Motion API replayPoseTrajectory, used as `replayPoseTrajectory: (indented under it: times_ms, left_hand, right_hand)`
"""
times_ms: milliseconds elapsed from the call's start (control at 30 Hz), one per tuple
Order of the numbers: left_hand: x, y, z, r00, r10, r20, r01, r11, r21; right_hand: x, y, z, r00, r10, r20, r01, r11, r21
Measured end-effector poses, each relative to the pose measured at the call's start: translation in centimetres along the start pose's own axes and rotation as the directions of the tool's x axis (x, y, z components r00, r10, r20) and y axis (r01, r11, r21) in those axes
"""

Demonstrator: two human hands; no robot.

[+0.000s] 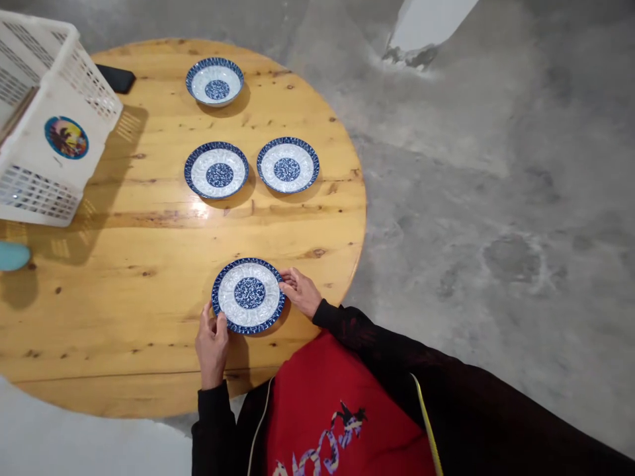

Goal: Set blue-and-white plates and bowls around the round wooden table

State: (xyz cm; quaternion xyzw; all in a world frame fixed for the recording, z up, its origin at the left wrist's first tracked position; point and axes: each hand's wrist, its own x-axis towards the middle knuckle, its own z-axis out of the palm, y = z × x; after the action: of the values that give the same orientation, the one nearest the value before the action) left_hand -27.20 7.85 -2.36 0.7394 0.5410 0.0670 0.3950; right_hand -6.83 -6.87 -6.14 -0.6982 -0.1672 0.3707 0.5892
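The plate [249, 295], white with a blue patterned rim and blue centre, lies flat at the lower centre of the frame, near the front edge of the round wooden bench [149, 264]. The left hand [212, 344] grasps its lower left rim with the fingers, and the right hand [300, 291] grasps its right rim.

There are four plates in all. The mid-left plate [217, 170] and mid-right plate [288, 165] sit side by side above it, and the top plate [215, 80] sits further up.

One white basket [49, 132] stands at the upper left and bears a round colourful sticker [66, 137] with no legible words. One phone [116, 78] lies beside the basket. Pale lettering on the red garment [337, 410] at the bottom of the frame is cut off and unreadable.
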Motion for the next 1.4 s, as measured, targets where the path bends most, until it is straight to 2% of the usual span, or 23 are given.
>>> replayPoseTrajectory:
  times_ms: [200,300,467,633,800,1400]
  left_hand:
    - [-1.4,0.5,0.5,1.000,-0.005,0.007,0.006,0.996,-0.086]
    - [-1.7,0.6,0.5,0.998,0.017,0.052,-0.013,0.996,-0.083]
    - [-1.6,0.3,0.7,0.997,0.077,0.026,-0.075,0.996,-0.051]
    - [-0.6,0.3,0.7,0.997,0.082,-0.013,-0.082,0.996,-0.037]
    - [0.4,0.6,0.4,0.996,0.084,-0.026,-0.085,0.996,-0.022]
    - [1.0,0.3,-0.1,0.993,0.113,-0.026,-0.114,0.993,-0.024]
  right_hand:
    - [-1.2,1.0,-3.1,0.989,0.101,-0.105,-0.091,0.991,0.099]
    - [-1.7,1.1,-3.8,0.987,0.122,-0.101,-0.112,0.989,0.096]
    - [-1.9,0.6,-2.0,0.995,0.103,0.010,-0.103,0.994,0.042]
    - [-1.1,0.4,-0.5,0.999,0.043,0.011,-0.042,0.999,-0.024]
    - [-0.4,0.5,-0.1,0.999,0.042,0.004,-0.042,0.999,-0.006]
    - [0.0,0.3,1.1,0.999,0.042,-0.007,-0.042,0.999,0.011]
